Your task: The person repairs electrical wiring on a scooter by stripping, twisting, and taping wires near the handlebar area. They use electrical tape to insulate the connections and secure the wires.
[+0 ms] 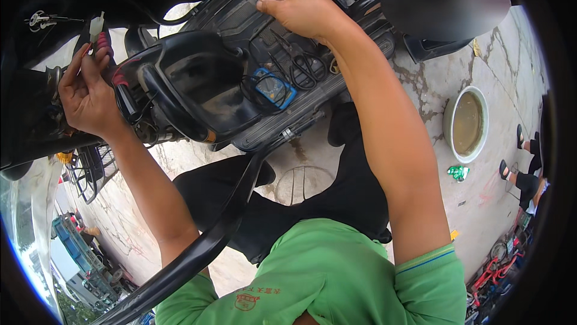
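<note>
My green shirt (327, 265) fills the space closest to me, with a long black bar (207, 244) slanting up past its left side. Beyond it, my two bare hands are well apart over an electric vehicle. The fingers of my left hand (90, 99) are closed on the lower end of a white plastic piece (96, 26), up at the far left, with a small bunch of keys (41, 21) hanging near it. My right hand (300, 7) is raised over the footboard (306, 105), thumb and forefinger drawn together; I can't tell whether anything thin sits between them.

As for how far I've got, the vehicle's wiring (144, 129) already lies exposed below my left hand, and a blue multimeter (274, 88) is out on the footboard, beside the black seat (201, 66), with a dark cable (294, 77) looped next to it. I can't follow its leads to their ends, nor read the meter, so whether any check is done stays unclear. The white piece is in my fingers rather than visibly seated anywhere, so I'd judge I'm partway, with fitting it and closing things up probably left.
</note>
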